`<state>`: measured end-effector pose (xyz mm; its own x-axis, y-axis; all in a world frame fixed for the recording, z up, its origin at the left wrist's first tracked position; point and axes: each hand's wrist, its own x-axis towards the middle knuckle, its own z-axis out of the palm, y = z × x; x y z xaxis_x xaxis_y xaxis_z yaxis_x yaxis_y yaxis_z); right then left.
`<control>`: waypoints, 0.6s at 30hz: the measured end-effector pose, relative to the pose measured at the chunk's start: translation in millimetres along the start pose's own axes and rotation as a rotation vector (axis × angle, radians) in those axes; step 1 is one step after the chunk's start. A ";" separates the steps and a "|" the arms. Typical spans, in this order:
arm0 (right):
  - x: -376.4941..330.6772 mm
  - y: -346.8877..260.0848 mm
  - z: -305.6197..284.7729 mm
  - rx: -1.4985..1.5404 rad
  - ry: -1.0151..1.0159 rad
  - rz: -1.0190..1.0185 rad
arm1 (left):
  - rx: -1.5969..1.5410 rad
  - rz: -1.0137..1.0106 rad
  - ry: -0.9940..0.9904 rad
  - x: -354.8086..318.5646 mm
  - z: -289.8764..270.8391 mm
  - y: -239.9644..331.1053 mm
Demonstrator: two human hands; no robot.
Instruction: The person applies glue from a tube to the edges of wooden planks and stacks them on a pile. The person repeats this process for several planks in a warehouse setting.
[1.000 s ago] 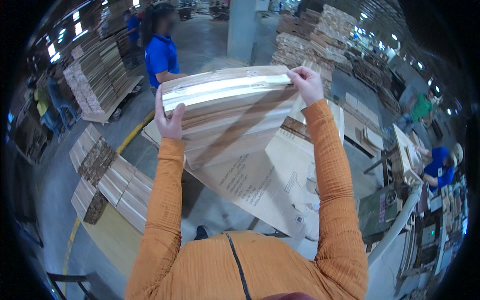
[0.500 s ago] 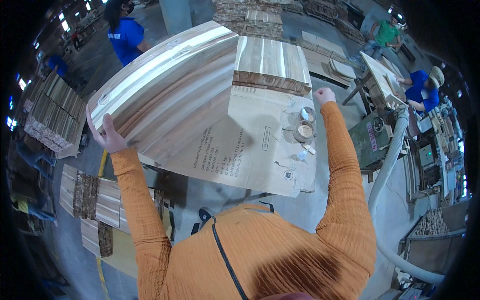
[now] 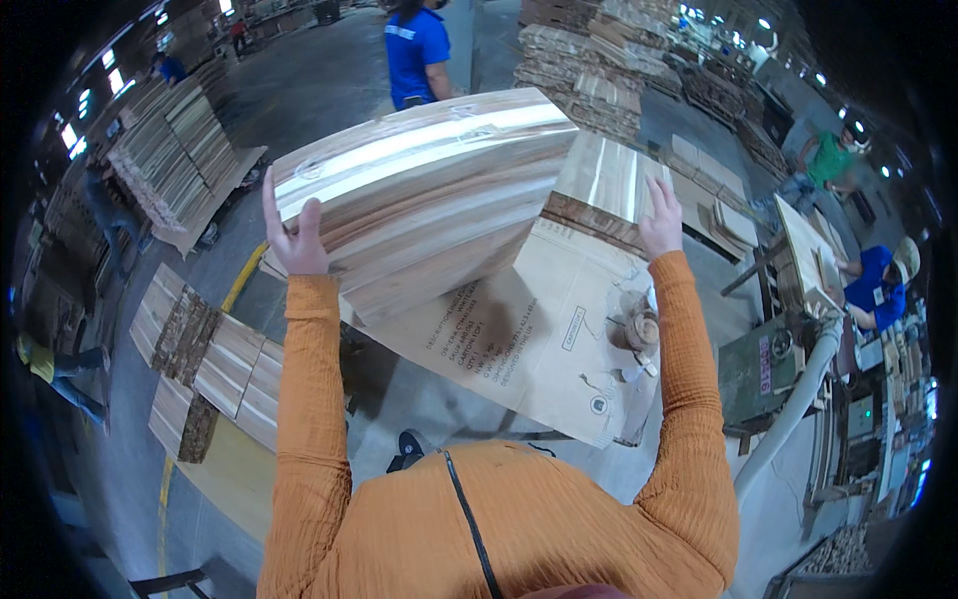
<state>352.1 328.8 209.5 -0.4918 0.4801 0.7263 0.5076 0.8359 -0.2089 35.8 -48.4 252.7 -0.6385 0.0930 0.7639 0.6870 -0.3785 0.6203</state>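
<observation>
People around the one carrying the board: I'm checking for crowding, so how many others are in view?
5, maybe more hidden: a person in blue ahead, one in green and one in blue at right, one in yellow at left, one far back.

A flattened brown cardboard carton sheet (image 3: 529,339) lies in the middle of the frame, partly under a wooden panel, printed with black lettering and small black symbols near its lower right corner. At centre right, a green machine cabinet (image 3: 760,367) carries a small pinkish label plate (image 3: 763,351) on its side. No screens can be made out.
</observation>
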 end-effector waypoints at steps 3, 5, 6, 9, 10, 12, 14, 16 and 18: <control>44.5 -118.1 -24.2 0.042 0.023 -0.292 | 0.042 -0.002 0.028 -0.3 -13.2 -4.6; 58.6 -163.7 -31.0 -0.011 -0.013 -0.375 | 0.006 -0.010 0.028 0.9 -9.5 -4.6; 64.1 -181.9 -29.7 -0.030 -0.030 -0.404 | 0.012 -0.005 0.032 1.3 -9.3 -5.0; 78.3 -211.6 -19.3 -0.151 -0.061 -0.515 | -0.009 -0.018 0.029 2.4 -2.8 -1.5; 79.5 -214.0 -18.4 -0.170 -0.073 -0.527 | -0.019 -0.027 0.026 2.4 -1.0 0.7; 83.1 -222.0 -15.9 -0.197 -0.090 -0.566 | -0.039 -0.028 0.024 2.5 -5.4 -1.8; 83.6 -223.4 -17.3 -0.173 -0.091 -0.543 | -0.073 -0.028 0.022 2.1 -7.1 -2.6; 81.0 -223.7 -18.5 -0.135 -0.064 -0.539 | -0.041 -0.014 0.036 1.9 -7.4 -1.4; 76.9 -217.8 -18.1 -0.114 -0.071 -0.556 | -0.019 -0.001 0.040 1.3 -4.8 0.4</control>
<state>216.5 178.8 322.7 -0.7511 -0.0039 0.6602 0.2299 0.9358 0.2671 33.6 -52.8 253.1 -0.6525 0.0567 0.7557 0.6801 -0.3961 0.6169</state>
